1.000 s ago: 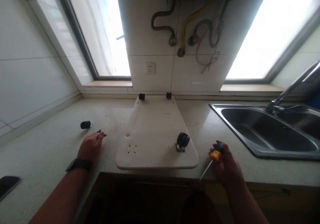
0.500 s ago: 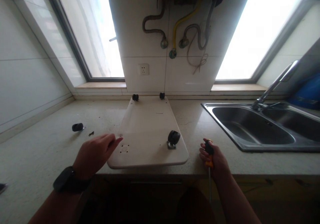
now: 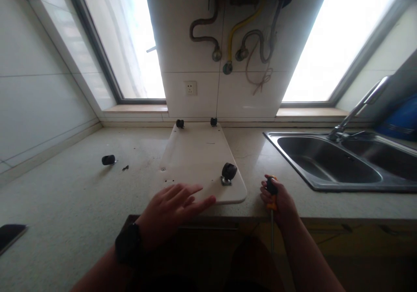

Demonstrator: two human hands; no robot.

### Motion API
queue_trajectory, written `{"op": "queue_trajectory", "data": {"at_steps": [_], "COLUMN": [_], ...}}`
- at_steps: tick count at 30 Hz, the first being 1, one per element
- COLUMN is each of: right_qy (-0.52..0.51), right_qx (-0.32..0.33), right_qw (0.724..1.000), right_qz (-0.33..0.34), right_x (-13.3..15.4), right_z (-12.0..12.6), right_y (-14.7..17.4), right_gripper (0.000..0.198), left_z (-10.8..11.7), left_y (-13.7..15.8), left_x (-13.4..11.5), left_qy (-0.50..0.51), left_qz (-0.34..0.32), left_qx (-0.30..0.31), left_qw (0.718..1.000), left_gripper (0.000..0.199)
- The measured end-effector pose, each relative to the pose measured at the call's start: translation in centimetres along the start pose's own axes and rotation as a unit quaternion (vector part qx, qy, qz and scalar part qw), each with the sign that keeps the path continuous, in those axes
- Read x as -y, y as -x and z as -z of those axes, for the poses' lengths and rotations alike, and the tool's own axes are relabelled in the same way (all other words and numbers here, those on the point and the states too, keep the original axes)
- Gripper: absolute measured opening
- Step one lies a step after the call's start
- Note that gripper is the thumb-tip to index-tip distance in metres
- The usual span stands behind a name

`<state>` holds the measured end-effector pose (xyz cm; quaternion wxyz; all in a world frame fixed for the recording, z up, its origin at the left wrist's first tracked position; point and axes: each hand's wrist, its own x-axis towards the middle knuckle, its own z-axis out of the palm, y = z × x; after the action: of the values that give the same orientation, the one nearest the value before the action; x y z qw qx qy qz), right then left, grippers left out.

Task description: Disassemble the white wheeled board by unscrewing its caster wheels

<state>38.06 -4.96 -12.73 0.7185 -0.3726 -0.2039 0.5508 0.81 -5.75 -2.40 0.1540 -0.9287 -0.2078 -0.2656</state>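
left hand (image 3: 171, 211) — empty, fingers spread — is now shifting over the board (image 3: 195, 155)'s seven o'clock, part-hiding its holes (image 3: 166, 180); right hand (image 3: 285, 204) is clutching a screwdriver (image 3: 271, 205), four o'clock.

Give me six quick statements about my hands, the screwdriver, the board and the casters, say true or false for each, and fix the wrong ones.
1. The right hand holds a screwdriver. True.
2. The screwdriver points up at the wall. False: it points downward.
3. Three black casters stand on the white board. True.
4. A fourth caster lies in the sink. False: the fourth caster lies on the counter, left of the board.
5. The left hand covers part of the board's near left corner in this view. True.
6. The left hand grips a caster. False: it is open, with nothing visible in it.
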Motion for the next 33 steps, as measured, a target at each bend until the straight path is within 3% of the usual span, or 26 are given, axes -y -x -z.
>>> {"op": "queue_trajectory", "data": {"at_steps": [2, 10, 17, 25, 33], "right_qy": [0.005, 0.045, 0.103, 0.195, 0.229], "right_qx": [0.001, 0.005, 0.004, 0.009, 0.018], "right_qw": [1.000, 0.999, 0.994, 0.977, 0.967], "right_qz": [0.002, 0.003, -0.032, -0.085, -0.111], "right_x": [0.0, 0.0, -0.3, -2.5, -2.1], "right_z": [-0.1, -0.9, -2.7, -6.2, -6.8], "right_y": [0.0, 0.4, 0.9, 1.9, 2.9], "right_gripper": [0.033, 0.036, 0.039, 0.041, 0.046], "left_z": [-0.6, -2.5, -3.0, -2.7, -2.1], "left_y": [-0.1, 0.4, 0.8, 0.5, 0.0], "left_x": [-0.6, -1.2, -0.7, -0.9, -1.4], "left_qy": [0.005, 0.032, 0.037, 0.056, 0.069], "left_qz": [-0.010, -0.009, -0.016, -0.001, 0.013], "left_qx": [0.023, 0.103, 0.103, 0.121, 0.139], "left_qw": [1.000, 0.994, 0.994, 0.991, 0.988], "left_gripper": [0.048, 0.053, 0.054, 0.056, 0.060]}}
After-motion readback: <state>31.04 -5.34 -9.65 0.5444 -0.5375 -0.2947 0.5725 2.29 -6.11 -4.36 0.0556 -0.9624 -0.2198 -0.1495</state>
